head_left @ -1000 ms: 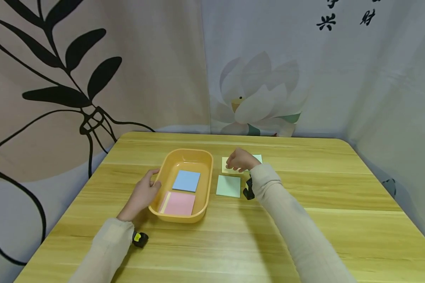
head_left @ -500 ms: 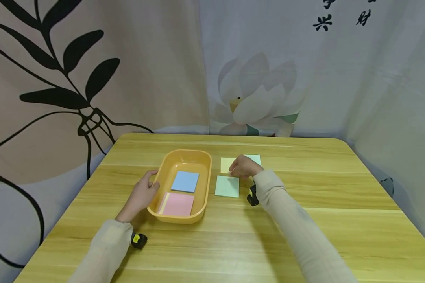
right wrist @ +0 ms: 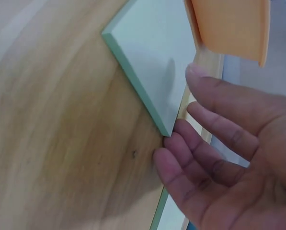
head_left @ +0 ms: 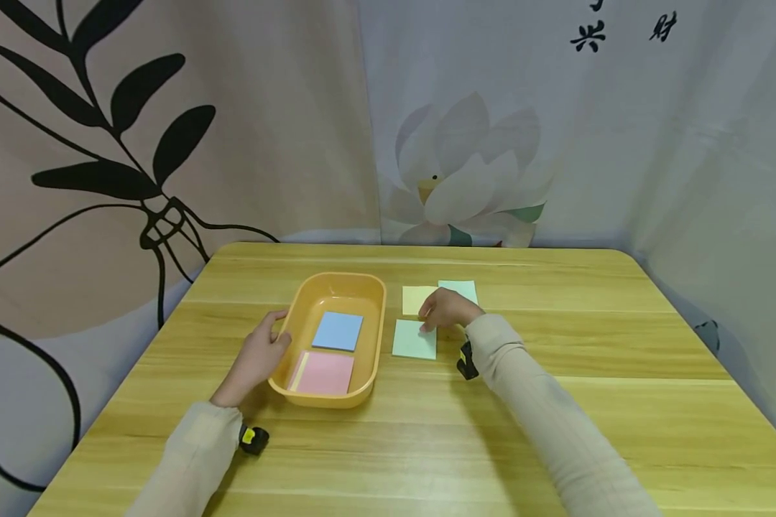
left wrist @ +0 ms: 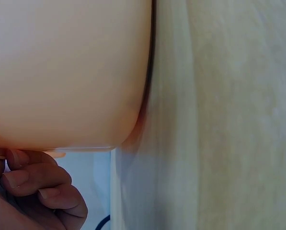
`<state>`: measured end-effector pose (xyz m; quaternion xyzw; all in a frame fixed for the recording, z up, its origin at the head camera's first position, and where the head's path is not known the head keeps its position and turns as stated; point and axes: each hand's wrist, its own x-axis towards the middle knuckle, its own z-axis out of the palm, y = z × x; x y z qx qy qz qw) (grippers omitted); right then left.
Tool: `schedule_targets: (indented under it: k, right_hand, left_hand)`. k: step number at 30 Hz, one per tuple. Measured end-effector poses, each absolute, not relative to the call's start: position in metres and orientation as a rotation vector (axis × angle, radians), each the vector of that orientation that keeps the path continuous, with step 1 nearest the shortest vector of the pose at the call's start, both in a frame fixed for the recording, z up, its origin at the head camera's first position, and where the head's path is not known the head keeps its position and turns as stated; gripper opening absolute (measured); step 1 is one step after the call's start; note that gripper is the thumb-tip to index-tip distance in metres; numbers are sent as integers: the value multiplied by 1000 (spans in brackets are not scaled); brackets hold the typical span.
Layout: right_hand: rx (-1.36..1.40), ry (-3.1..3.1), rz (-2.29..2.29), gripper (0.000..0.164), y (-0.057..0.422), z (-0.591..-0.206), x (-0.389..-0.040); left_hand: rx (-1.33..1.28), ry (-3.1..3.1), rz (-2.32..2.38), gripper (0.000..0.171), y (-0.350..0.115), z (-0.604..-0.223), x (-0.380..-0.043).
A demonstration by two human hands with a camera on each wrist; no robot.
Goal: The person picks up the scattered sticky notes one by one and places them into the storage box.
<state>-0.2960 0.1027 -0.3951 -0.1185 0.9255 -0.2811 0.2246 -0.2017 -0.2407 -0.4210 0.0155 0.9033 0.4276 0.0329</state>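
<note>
My left hand (head_left: 255,355) grips the left rim of an orange-yellow plastic tray (head_left: 345,287), its curled fingers showing by the tray wall (left wrist: 61,76) in the left wrist view. Inside the tray lie a blue sticky note pad (head_left: 338,331) and a pink sticky note pad (head_left: 331,373) with a pale yellow strip along its left side. My right hand (head_left: 450,309) is at the far right corner of a light green sticky note pad (head_left: 411,342) on the table. In the right wrist view, thumb and fingers are spread around that pad's corner (right wrist: 152,62), not closed on it.
Behind the near green pad lie a yellow sticky note pad (head_left: 416,299) and another light green pad (head_left: 460,289), partly covered by my right hand. The wooden table (head_left: 375,459) ends at a printed curtain (head_left: 297,129) along the back.
My right hand has moved from over the yellow pad toward me, to the corner of the near green pad. The left hand and tray stay put.
</note>
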Motion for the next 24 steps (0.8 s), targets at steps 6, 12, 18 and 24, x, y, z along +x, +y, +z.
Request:
schedule_targets:
  k: [6,12,18,24]
  right_hand:
    - [-379,2575,-720,34,102,-397,-293]
    - [-388,2580,-730,30,102,-400,-291]
    - [-389,2583,-704,28,100,-399,-292]
    - [-386,2591,-662,30,98,-398,-293]
  left_hand:
    - [47,2792,1307,52,-241,-420,-201]
    - [39,2784,1307,52,-241,-420,-201]
    - [49,2768,1326,52,-242,-420,-201]
    - [44,2751,1344,53,-243,-420,-202]
